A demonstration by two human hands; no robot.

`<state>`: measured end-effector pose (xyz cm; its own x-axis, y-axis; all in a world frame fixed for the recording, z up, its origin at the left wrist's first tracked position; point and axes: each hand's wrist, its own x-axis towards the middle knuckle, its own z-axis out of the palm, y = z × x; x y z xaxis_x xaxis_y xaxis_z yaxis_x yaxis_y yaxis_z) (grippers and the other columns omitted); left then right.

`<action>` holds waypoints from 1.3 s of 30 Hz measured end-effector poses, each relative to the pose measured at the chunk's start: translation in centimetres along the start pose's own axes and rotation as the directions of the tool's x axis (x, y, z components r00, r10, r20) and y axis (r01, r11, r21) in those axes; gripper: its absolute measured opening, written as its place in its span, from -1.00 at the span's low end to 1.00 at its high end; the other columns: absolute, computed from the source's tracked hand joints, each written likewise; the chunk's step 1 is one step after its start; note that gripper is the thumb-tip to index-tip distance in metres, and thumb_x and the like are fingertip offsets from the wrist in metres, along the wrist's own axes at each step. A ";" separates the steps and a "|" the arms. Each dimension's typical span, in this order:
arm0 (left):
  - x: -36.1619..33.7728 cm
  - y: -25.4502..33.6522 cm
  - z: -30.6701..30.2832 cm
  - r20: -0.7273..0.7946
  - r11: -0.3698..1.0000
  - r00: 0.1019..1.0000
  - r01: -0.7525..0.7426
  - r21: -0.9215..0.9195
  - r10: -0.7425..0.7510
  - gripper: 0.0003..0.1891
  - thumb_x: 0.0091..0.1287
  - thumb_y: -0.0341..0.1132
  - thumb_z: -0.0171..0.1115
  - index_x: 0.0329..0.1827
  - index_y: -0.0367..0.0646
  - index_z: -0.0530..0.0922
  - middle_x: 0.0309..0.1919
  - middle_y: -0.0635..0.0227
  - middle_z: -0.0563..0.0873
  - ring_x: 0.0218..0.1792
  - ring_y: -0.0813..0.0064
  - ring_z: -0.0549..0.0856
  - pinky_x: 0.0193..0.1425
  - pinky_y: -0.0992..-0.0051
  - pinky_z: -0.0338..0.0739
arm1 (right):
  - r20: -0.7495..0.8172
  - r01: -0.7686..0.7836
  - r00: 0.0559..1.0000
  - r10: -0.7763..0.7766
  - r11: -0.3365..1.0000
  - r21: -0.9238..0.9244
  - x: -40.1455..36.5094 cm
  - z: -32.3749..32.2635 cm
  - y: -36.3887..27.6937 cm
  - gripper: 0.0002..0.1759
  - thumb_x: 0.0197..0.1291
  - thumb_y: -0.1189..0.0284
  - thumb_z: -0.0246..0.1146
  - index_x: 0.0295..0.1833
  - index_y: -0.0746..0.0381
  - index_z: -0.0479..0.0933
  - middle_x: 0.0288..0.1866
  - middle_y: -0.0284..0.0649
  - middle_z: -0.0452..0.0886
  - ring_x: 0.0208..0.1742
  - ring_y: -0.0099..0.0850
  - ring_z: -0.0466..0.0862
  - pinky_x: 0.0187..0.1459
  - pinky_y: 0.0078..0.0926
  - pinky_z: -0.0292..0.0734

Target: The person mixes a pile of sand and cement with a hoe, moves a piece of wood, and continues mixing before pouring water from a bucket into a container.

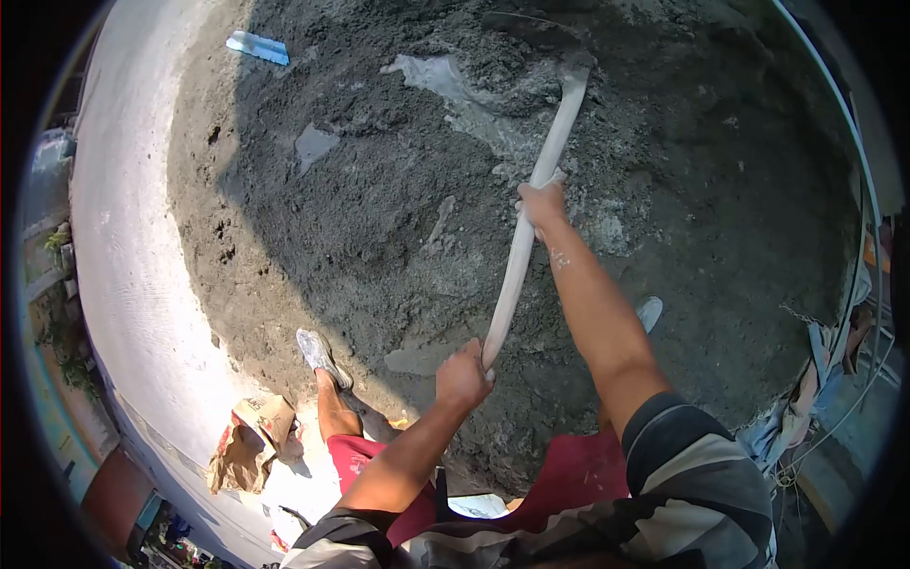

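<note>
1. Head view, the hands: the person is standing over a broad heap of wet grey mortar point(379, 218) and holding a long-handled hoe point(515, 270) in both hands. The left hand point(464, 375) is wrapping tight round the butt end of the wooden handle, close to the body. The right hand point(542, 204) is closing round it further up, arm stretched out.
2. The hands are sitting well apart on the handle, which looks to me like a grip for leverage: the rear one steadying, the forward one driving.
3. The hoe is running away from the person between both fists, and its blade point(531, 28) is lying sunk in the mix at the far side, well beyond the right hand.
4. Both shoes, left point(318, 353) and right point(649, 311), are planted wide at the heap's near edge.
5. A trowel point(257, 46) is lying on the far left rim, and a torn paper sack point(251, 436) is sitting on the pale concrete beside the left leg.
</note>
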<state>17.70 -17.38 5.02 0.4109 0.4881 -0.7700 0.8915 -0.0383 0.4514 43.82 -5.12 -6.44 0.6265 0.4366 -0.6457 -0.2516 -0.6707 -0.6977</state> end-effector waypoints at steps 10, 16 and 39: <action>2.4 0.7 -1.8 -0.170 0.993 0.984 -0.066 -0.101 0.048 -0.62 0.02 -0.32 0.39 -0.12 -0.12 0.43 -0.24 0.16 0.64 -0.19 0.04 0.67 -0.12 0.13 0.56 | 0.020 0.233 0.972 -0.233 0.972 0.012 0.0 1.4 -7.4 -0.10 0.04 0.60 0.24 0.41 0.42 -0.15 -0.25 -0.01 0.53 -0.53 -0.37 0.61 -0.57 -0.38 0.54; 6.2 6.3 -6.8 -0.268 0.966 0.963 -0.079 -0.246 0.010 -0.67 0.03 -0.32 0.36 -0.19 -0.20 0.45 -0.31 -0.02 0.67 -0.20 -0.08 0.65 -0.09 0.09 0.54 | 0.161 0.196 0.974 -0.157 0.945 -0.261 9.9 7.4 -10.8 -0.25 0.03 0.52 0.30 0.25 0.53 0.05 -0.07 0.15 0.57 -0.40 -0.25 0.70 -0.42 -0.38 0.62; 1.0 -5.6 -7.6 -0.304 0.958 0.947 0.013 -0.287 -0.104 -0.70 0.01 -0.34 0.37 -0.22 -0.12 0.48 -0.26 0.13 0.65 -0.15 0.02 0.65 -0.11 0.13 0.53 | 0.253 0.169 0.952 -0.170 0.985 0.024 -2.2 16.1 -10.6 -0.63 -0.02 0.57 0.24 -0.10 0.37 0.26 -0.51 -0.17 0.49 -0.61 -0.38 0.54 -0.58 -0.40 0.49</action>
<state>11.68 -10.05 5.13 0.2387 0.7316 -0.6386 0.8043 0.2196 0.5522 33.25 10.65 -2.56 0.4523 0.6816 -0.5752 -0.1601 -0.5725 -0.8042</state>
